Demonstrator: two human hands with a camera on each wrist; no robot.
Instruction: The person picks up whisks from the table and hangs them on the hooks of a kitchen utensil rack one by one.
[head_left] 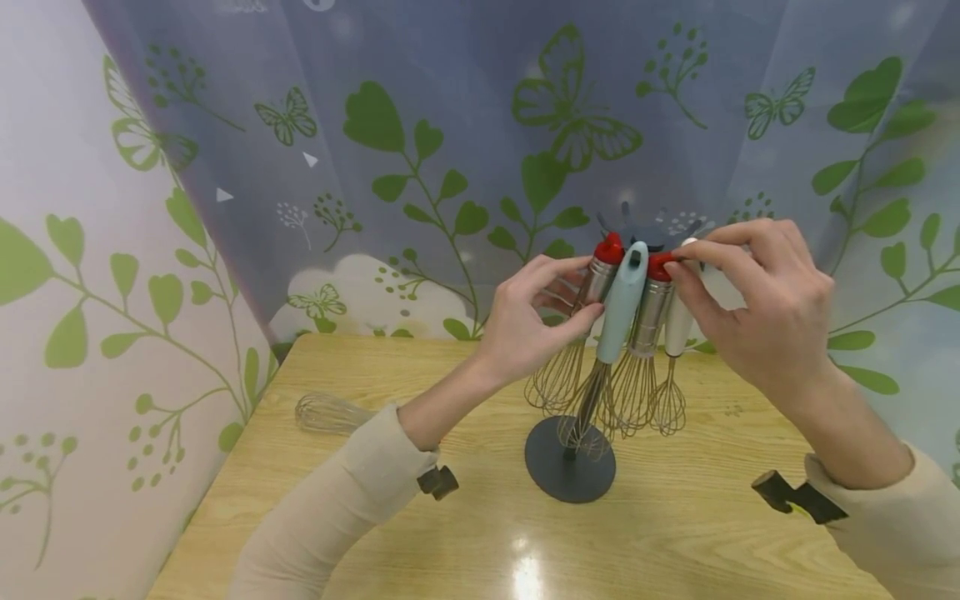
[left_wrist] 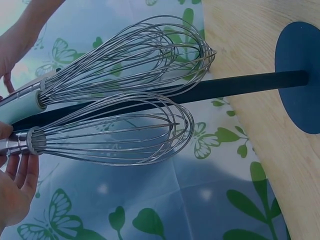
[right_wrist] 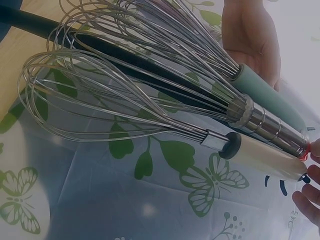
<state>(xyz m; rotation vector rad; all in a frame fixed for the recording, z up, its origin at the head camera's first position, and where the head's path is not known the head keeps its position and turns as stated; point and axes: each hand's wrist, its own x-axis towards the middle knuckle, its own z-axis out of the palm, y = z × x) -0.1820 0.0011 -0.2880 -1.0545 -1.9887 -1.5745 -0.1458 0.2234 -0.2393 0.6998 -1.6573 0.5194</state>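
Several whisks hang around a dark stand with a round base (head_left: 558, 477). My left hand (head_left: 525, 317) holds the steel handle of the left red-topped whisk (head_left: 598, 282), thumb in front and fingers behind. With thumb and forefinger, my right hand (head_left: 772, 304) pinches the red end of another steel-handled whisk (head_left: 651, 321). Between these two, a whisk with a light blue handle (head_left: 621, 312) faces me. A cream-handled whisk (right_wrist: 265, 157) hangs at the right, close by the right fingers. The hooks at the top are mostly hidden by handles and fingers.
One more whisk (head_left: 328, 414) lies on the wooden table (head_left: 465, 550) at the left, partly covered by my left forearm. A curtain (head_left: 450, 67) with green leaves and butterflies hangs right behind the table's back edge. A patterned wall (head_left: 97, 350) borders the left side.
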